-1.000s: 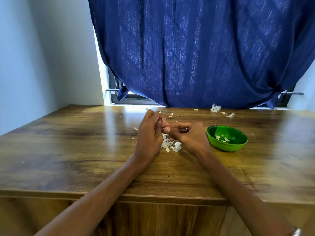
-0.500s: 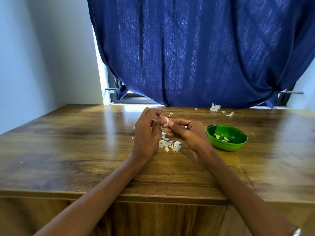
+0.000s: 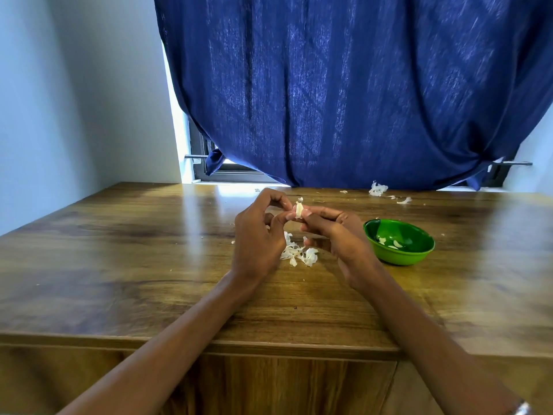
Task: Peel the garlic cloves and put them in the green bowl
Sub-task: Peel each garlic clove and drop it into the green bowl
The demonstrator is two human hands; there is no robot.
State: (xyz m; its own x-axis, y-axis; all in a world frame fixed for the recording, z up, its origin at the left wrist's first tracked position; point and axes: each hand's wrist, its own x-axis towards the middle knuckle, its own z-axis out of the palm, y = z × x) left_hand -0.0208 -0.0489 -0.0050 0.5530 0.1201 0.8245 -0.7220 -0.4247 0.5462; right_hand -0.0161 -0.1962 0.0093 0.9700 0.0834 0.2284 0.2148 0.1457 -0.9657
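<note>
2 hands (image 3: 299,232), 1 garlic clove (image 3: 299,209), 1 green bowl (image 3: 399,242)

Wooden desk (image 3: 119,265), glossy, window glare along far edge. Dark blue curtain (image 3: 344,85) hangs behind desk, covers most of window, hem reaching the desktop's far edge. Dark window frame (image 3: 227,172) visible at lower left of curtain. Pale wall (image 3: 74,100) at left. Metal rod (image 3: 517,163) protrudes at curtain's right.

Two hands: left hand (image 3: 258,235), right hand (image 3: 338,235); one garlic clove (image 3: 299,209); one green bowl (image 3: 399,253).
</note>
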